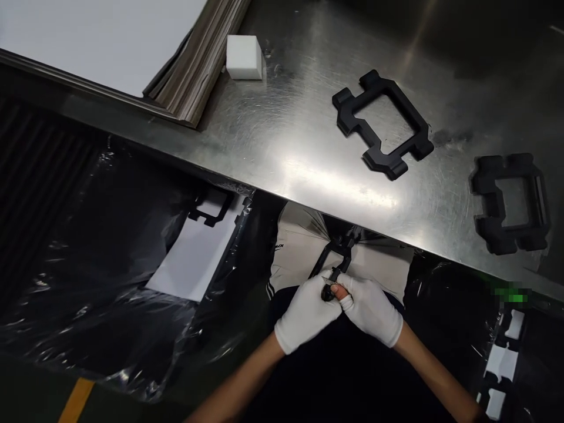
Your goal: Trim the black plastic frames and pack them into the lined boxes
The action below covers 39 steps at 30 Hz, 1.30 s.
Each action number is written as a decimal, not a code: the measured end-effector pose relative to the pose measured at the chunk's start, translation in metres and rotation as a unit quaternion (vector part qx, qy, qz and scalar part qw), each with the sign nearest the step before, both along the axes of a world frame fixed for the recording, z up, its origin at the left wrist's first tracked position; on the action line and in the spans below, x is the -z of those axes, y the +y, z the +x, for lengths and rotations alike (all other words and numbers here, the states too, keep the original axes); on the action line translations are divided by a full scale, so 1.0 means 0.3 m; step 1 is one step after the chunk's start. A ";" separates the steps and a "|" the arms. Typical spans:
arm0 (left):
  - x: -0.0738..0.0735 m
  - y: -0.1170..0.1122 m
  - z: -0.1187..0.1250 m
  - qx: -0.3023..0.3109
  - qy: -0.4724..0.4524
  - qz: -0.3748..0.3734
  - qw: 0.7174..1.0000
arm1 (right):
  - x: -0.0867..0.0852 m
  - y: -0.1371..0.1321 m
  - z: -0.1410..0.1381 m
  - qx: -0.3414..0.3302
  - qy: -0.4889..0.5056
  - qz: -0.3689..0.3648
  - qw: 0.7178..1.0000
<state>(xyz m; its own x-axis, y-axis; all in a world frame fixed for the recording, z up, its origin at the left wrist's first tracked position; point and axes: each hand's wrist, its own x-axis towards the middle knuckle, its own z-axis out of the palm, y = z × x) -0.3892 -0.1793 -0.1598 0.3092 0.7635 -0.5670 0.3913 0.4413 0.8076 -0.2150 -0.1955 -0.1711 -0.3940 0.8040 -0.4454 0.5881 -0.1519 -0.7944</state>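
Note:
Low in front of my body, just under the table's front edge, a black plastic frame (342, 258) is held over my lap. My left hand (309, 306), in a white glove, is closed around the frame's near end. Facing it, my right hand (371, 308) is also gloved, with the thumb bare. Its fingers pinch what looks like a small metal blade (328, 281), which lies against the frame's near end. The fingers hide most of the blade and part of the frame.
Two more black frames, a middle one (383, 126) and a right one (511, 202), lie on the metal table (282, 135). A white foam block (244, 57) stands beside a stack of sheets (106, 44). Below left, a plastic bag (110, 282) holds a white sheet (189, 258) and a frame.

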 end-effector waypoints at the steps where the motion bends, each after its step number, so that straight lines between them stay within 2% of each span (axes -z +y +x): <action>1: -0.001 0.004 -0.001 0.003 -0.004 -0.009 1.000 | 0.000 0.000 0.002 0.000 0.007 0.000 1.000; 5: -0.015 0.015 0.001 -0.009 -0.011 -0.036 0.999 | -0.002 -0.004 -0.004 0.038 0.034 -0.008 0.999; 11: -0.017 0.007 0.012 -0.027 0.015 -0.029 0.999 | 0.001 -0.009 -0.030 0.080 0.060 -0.017 0.995; 18: -0.011 0.005 0.018 -0.044 0.016 -0.038 0.998 | -0.005 -0.022 -0.054 0.133 0.058 -0.076 0.986; 23: -0.004 0.000 0.016 -0.046 0.009 -0.044 0.998 | -0.004 -0.027 -0.064 0.135 0.046 -0.082 0.986; 27: 0.008 -0.017 0.028 -0.043 0.035 -0.036 0.998 | -0.002 -0.029 -0.073 0.152 0.011 -0.081 0.985; 29: 0.005 -0.014 0.024 -0.041 0.050 -0.031 0.997 | -0.008 -0.023 -0.063 0.154 0.024 -0.081 0.984; 32: -0.019 0.025 -0.017 0.010 0.008 -0.044 0.999 | -0.030 -0.010 -0.015 0.129 0.081 -0.082 0.985; 35: -0.046 0.075 -0.079 0.129 -0.132 -0.118 0.976 | -0.065 -0.008 0.052 0.110 0.114 -0.098 0.983; 36: -0.052 0.085 -0.094 0.157 -0.145 -0.131 0.968 | -0.076 -0.013 0.070 0.100 0.118 -0.103 0.983; 37: -0.056 0.089 -0.101 0.172 -0.121 -0.127 0.969 | -0.084 -0.020 0.082 0.087 0.119 -0.108 0.983; 39: -0.062 0.078 -0.094 0.179 0.005 -0.066 0.982 | -0.094 -0.044 0.089 0.061 0.107 -0.117 0.985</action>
<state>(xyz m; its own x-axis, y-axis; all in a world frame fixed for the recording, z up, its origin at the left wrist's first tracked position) -0.4174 -0.1559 -0.1413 0.5382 0.5272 -0.6575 0.5480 0.3738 0.7483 -0.1883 -0.2086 -0.1428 -0.4056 0.7362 -0.5417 0.3773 -0.4050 -0.8329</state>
